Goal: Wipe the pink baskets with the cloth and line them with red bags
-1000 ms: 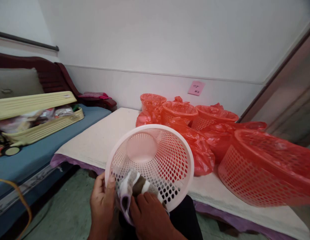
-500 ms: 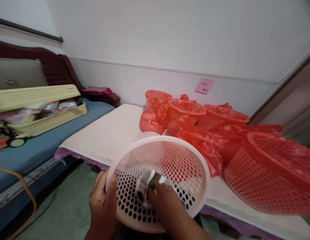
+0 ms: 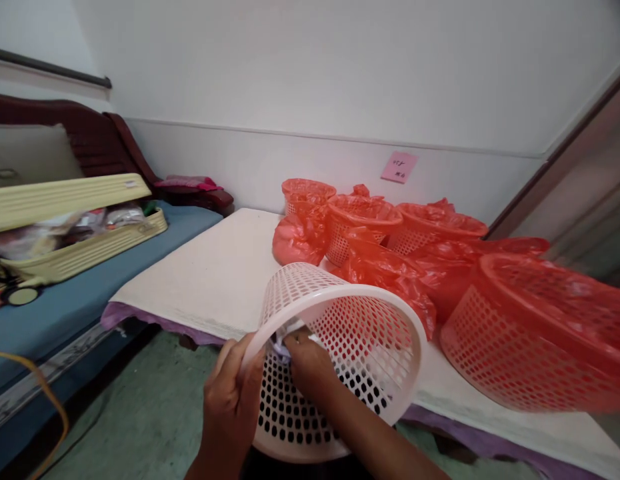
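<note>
White basket (image 3: 297,277): left hand (image 3: 233,393) is gripping its rim, right hand (image 3: 310,363) is holding the cloth (image 3: 281,351) (partly hidden) inside. White table (image 3: 190,280): red baskets (image 3: 475,353) are standing near the wall (image 3: 310,73).

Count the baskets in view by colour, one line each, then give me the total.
Red baskets: 4
Pale basket, gripped at its rim by the left hand: 1
Total: 5
</note>
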